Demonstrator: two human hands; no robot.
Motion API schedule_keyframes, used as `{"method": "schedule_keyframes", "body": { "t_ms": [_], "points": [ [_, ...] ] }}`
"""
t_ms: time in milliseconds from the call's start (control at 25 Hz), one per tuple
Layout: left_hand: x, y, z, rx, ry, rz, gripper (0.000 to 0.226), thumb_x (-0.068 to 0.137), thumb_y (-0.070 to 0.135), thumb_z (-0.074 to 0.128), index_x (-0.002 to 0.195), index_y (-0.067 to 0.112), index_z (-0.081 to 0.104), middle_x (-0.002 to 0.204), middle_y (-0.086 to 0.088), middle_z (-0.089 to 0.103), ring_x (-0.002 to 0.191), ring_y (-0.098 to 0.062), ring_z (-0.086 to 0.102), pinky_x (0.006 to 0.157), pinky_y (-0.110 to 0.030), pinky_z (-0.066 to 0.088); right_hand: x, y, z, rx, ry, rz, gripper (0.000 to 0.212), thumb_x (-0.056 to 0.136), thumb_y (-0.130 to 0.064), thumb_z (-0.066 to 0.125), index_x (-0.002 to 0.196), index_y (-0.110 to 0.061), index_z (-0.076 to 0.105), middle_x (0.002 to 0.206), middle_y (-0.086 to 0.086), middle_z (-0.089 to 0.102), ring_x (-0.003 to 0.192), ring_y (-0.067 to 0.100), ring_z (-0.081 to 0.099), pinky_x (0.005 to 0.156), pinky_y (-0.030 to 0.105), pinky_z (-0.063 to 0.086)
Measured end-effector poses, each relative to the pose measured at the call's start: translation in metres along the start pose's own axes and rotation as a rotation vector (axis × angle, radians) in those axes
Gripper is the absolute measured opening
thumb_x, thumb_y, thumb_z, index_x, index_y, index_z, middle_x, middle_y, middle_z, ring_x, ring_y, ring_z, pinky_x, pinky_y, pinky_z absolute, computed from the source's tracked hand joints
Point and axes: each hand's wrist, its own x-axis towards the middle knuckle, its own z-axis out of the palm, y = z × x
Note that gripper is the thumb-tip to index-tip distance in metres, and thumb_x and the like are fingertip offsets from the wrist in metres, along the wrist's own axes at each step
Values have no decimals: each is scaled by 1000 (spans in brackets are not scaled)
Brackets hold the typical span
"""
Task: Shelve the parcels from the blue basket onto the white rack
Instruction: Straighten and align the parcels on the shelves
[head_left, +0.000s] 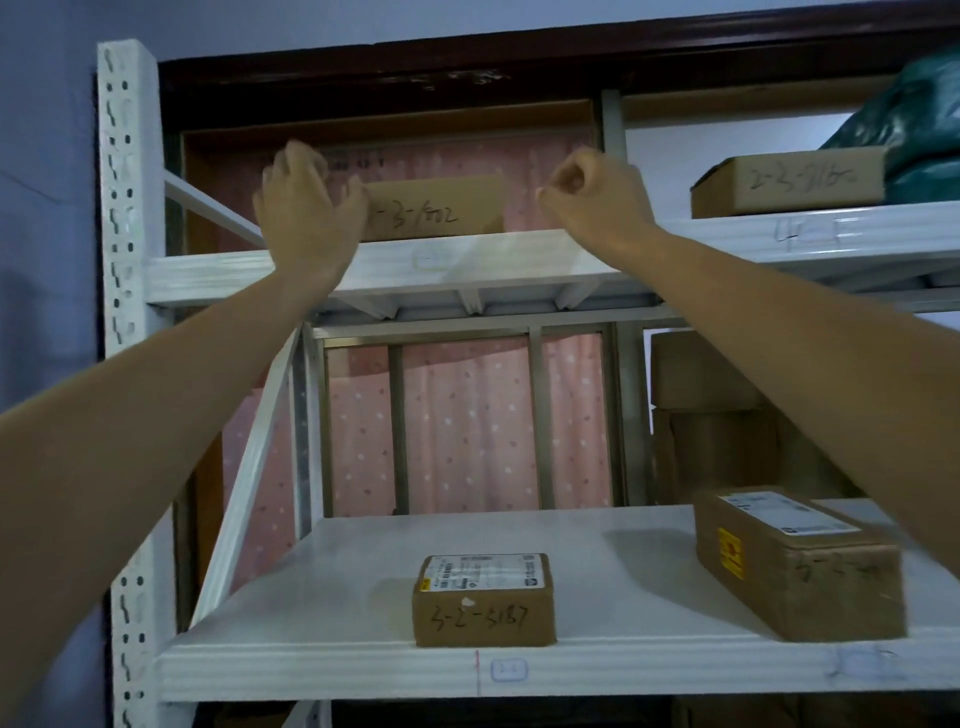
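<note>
A brown cardboard parcel (436, 208) with handwritten numbers sits on the upper shelf of the white rack (519, 260). My left hand (306, 208) is raised at the parcel's left end, fingers spread and touching or just off its edge. My right hand (597, 195) hovers to the right of the parcel, apart from it, fingers curled into a loose fist with nothing in them. The blue basket is out of view.
On the lower shelf (311, 597) stand a small labelled parcel (483, 600) at the front and a longer one (800, 561) at the right. The upper shelf's right side holds another box (787, 182) and a dark green bag (914, 124). Stacked cartons (711, 415) stand behind.
</note>
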Motion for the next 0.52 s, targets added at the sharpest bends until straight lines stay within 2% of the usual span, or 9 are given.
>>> {"method": "schedule_keyframes", "body": {
  "t_ms": [40, 120, 240, 320, 400, 480, 520],
  "points": [
    [-5, 25, 4, 5, 47, 73, 34, 86, 34, 50, 107, 7, 53, 100, -6, 57, 100, -24, 54, 92, -37, 41, -1, 8, -18, -6, 40, -39, 28, 90, -34, 60, 108, -12, 63, 102, 4, 67, 95, 18, 61, 88, 36, 51],
    [-21, 91, 24, -72, 16, 156, 27, 85, 28, 49, 103, 8, 52, 94, 0, 50, 94, -20, 50, 88, -35, 40, 0, 32, -64, -5, 123, -79, 25, 89, -30, 61, 107, -13, 62, 102, 3, 68, 93, 16, 62, 85, 32, 52],
    [-54, 185, 70, -181, -167, 168, 24, 89, 31, 50, 100, 10, 50, 95, -5, 56, 90, -20, 52, 82, -36, 42, 10, 83, -135, -9, 235, -95, 26, 86, -29, 61, 106, -13, 63, 100, 1, 68, 86, 11, 58, 77, 25, 48],
    [-76, 225, 101, -227, -344, 82, 31, 92, 38, 49, 103, 10, 50, 96, -6, 58, 91, -24, 56, 79, -36, 42, 15, 122, -175, -46, 278, -45, 30, 83, -34, 59, 106, -14, 63, 99, 1, 68, 84, 9, 55, 73, 25, 44],
    [-90, 248, 130, -192, -506, -25, 42, 93, 49, 43, 108, 11, 52, 100, -8, 60, 98, -28, 57, 85, -37, 42, 18, 165, -203, -94, 272, 83, 38, 81, -39, 59, 109, -14, 62, 102, 2, 67, 87, 12, 54, 73, 28, 40],
    [-95, 261, 149, -33, -609, -82, 63, 92, 61, 32, 121, 11, 56, 122, -14, 60, 116, -32, 54, 101, -43, 35, 15, 208, -215, -80, 183, 240, 45, 84, -43, 60, 116, -11, 61, 112, 7, 67, 94, 17, 56, 79, 29, 43],
    [-96, 262, 156, 43, -629, -94, 71, 90, 66, 27, 129, 13, 54, 136, -13, 54, 127, -31, 48, 108, -45, 27, 10, 226, -214, -54, 117, 288, 47, 86, -44, 60, 118, -11, 62, 115, 8, 67, 95, 18, 56, 81, 28, 43]
  ]
}}
